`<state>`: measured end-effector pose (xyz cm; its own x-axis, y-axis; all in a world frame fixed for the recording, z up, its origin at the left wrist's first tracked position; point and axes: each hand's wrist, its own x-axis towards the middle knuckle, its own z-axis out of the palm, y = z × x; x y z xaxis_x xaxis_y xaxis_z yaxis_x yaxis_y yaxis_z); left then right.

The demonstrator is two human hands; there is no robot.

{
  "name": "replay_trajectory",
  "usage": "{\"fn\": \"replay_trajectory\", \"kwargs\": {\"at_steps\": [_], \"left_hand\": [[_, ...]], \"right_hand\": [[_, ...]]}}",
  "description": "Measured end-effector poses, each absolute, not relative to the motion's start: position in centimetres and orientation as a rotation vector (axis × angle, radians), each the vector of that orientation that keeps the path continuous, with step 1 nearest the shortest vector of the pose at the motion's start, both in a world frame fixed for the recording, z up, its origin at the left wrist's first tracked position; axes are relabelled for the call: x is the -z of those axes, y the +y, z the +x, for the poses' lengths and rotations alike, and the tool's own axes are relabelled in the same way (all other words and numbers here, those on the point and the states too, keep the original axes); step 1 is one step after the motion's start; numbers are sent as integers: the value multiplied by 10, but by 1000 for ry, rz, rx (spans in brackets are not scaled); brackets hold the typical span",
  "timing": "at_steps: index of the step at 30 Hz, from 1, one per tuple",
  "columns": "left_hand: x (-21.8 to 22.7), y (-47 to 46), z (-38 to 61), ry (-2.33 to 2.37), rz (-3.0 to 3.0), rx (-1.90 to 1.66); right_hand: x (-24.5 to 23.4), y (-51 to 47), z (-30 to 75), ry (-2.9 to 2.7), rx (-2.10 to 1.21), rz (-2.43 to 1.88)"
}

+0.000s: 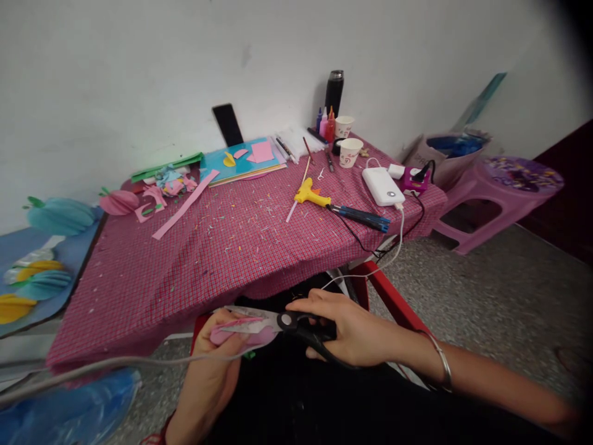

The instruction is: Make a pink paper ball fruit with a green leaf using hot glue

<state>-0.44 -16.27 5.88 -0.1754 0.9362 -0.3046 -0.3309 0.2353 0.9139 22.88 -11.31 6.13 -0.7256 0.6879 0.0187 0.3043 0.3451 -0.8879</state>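
Low in front of my body, my left hand pinches a small stack of pink paper with rounded edges. My right hand has its fingers through the black handles of a pair of scissors. The blades are parted and point left, lying across the pink paper close to my left fingers. Exactly how the lower blade meets the paper is partly hidden. A bit of green paper shows just below the pink stack.
On the red checked tablecloth lie a yellow glue gun, a pink paper strip, paper scraps and a white power bank. Paper cups stand behind. A cable crosses before my left wrist. At right is a pink stool.
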Motion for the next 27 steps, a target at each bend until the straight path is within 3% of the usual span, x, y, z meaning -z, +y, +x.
{"fn": "replay_trajectory", "kwargs": {"at_steps": [27], "left_hand": [[-59,-159,-2,1224,595,-1325]], "right_hand": [[-63,-97,250,-2328,-1361,-937]]}}
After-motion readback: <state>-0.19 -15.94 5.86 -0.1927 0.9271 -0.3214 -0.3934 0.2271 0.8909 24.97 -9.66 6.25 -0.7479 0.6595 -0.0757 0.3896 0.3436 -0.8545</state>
